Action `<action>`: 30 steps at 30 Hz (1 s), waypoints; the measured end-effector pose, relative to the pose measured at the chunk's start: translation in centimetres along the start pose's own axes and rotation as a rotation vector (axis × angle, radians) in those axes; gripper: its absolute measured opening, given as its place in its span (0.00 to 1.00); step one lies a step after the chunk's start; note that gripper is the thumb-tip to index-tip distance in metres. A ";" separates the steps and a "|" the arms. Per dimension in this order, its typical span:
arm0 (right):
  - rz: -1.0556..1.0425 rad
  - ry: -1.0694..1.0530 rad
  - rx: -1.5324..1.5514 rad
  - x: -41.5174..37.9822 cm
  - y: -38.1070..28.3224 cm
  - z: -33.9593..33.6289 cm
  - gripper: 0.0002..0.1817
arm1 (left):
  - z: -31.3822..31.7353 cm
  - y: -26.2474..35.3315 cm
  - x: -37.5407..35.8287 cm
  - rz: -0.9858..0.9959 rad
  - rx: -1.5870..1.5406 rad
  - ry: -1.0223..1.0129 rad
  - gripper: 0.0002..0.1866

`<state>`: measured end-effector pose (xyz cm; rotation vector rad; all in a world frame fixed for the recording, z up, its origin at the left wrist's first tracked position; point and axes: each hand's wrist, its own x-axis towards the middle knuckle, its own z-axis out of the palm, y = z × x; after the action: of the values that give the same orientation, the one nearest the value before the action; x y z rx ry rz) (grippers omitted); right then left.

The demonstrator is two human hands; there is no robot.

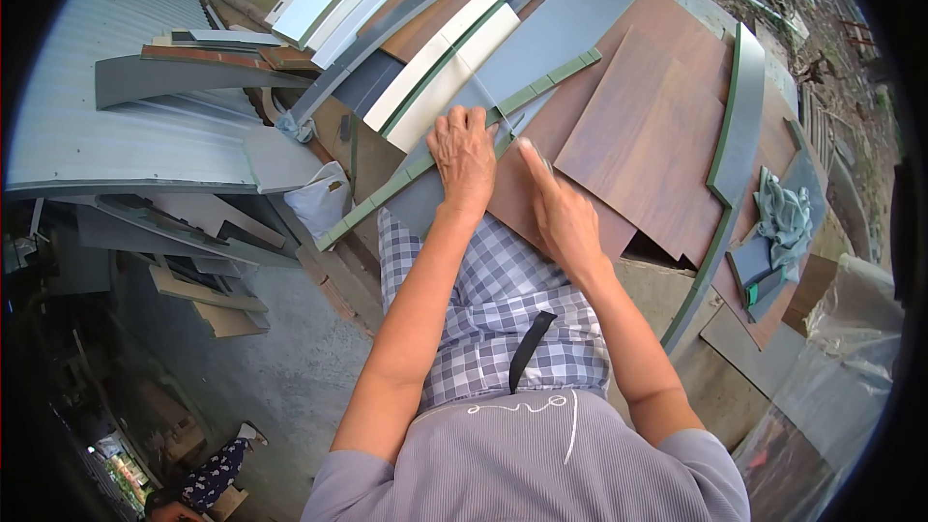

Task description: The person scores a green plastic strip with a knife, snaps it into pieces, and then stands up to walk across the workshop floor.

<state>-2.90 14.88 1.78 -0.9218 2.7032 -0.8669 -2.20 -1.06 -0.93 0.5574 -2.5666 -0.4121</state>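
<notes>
A long, narrow green-edged strip (401,179) with cross lines along it lies diagonally over grey and brown boards. My left hand (464,159) is closed over it, fingers bent across its edge and knuckles up. Close by on the right is my right hand (564,217), its index finger pointed forward and the others curled. A thin pale line (488,95) crosses the strip and reaches the right fingertips; I cannot tell what those fingers hold. Under the hands are a grey panel (546,34) and a wood-grain brown board (646,140).
Curved white and grey panels (464,53) are stacked ahead. A long grey green-edged piece (738,116) and a crumpled cloth (781,217) lie at right. A white bag (319,195) sits left, below corrugated metal sheeting (106,87). Another person (215,478) is at lower left.
</notes>
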 end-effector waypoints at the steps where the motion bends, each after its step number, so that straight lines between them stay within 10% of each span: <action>1: -0.007 0.002 0.007 1.4 -0.6 0.3 0.38 | 0.0 0.0 0.0 0.000 0.009 0.004 0.10; 30: 0.044 0.011 0.008 -5.5 1.3 -0.1 0.39 | -0.1 -0.1 -0.2 0.006 0.003 -0.010 0.11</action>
<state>0.82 19.10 0.95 -0.8553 2.7160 -0.8761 -1.95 -1.12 -0.97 0.5505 -2.5783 -0.4099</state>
